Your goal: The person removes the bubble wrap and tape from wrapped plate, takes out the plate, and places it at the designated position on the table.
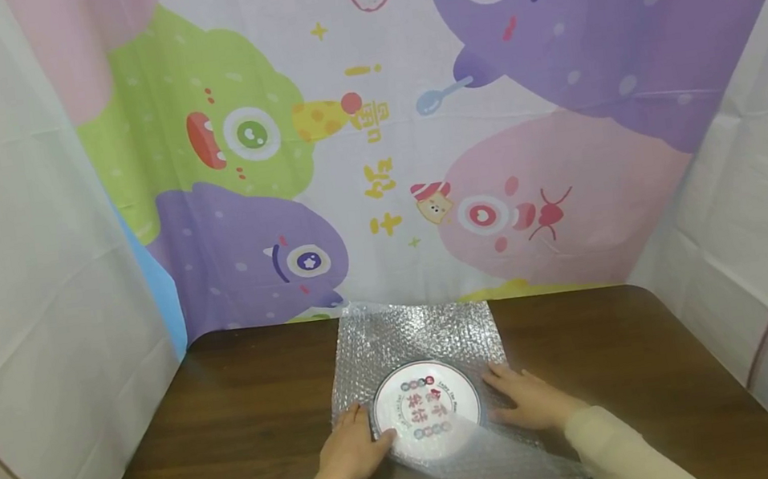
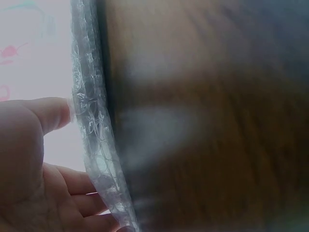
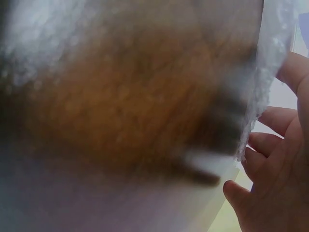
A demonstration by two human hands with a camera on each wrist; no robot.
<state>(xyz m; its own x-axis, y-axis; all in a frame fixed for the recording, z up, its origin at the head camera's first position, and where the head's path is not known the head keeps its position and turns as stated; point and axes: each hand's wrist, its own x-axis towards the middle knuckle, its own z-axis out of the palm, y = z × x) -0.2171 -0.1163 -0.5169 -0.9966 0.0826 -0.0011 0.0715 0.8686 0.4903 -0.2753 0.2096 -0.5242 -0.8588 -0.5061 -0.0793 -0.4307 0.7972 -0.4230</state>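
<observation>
While clear bubble wrap [image 1: 414, 331] covered only the near part of the round white plate [image 1: 423, 410], I judged far folding undone, bare left hand [image 1: 350, 451] and bare right hand [image 1: 532, 398] loosely spread alongside.

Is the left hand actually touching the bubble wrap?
Touching. The left wrist view shows it: the left hand has its thumb and fingertips against the bubble wrap's edge, with no visible gap.
</observation>
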